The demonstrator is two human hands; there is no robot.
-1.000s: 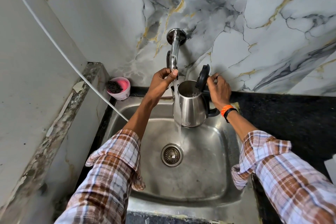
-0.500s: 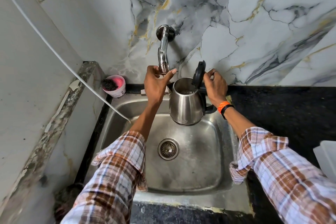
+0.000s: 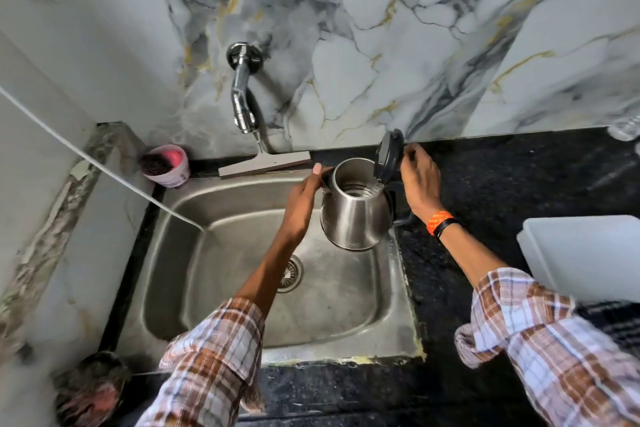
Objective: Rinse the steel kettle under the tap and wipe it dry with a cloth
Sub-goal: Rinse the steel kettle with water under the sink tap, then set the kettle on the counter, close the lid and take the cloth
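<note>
- Your right hand is wrapped round the dark handle side of the steel kettle, fingers closed up near the hinge of the raised black lid — keep that grip firm, it's carrying the weight.
- Your left hand sits against the spout side, thumb up at the rim, fingers curled onto the wall: a steadying hold, not a clamp.
- The kettle hangs upright over the right rear of the sink, mouth open; I can't tell whether water is inside.
- The tap is off to the left of the kettle and no stream shows from it, so my read is the rinse needs finishing with a swirl and a tip-out.
- Tip toward the spout, over the drain, and let the left hand guide the angle.
- Mind the lid: it stands open and could flop as you tilt.
- Keep the base clear of the black counter while it drips.
- No cloth is in view; plan where you'll reach for it.
</note>
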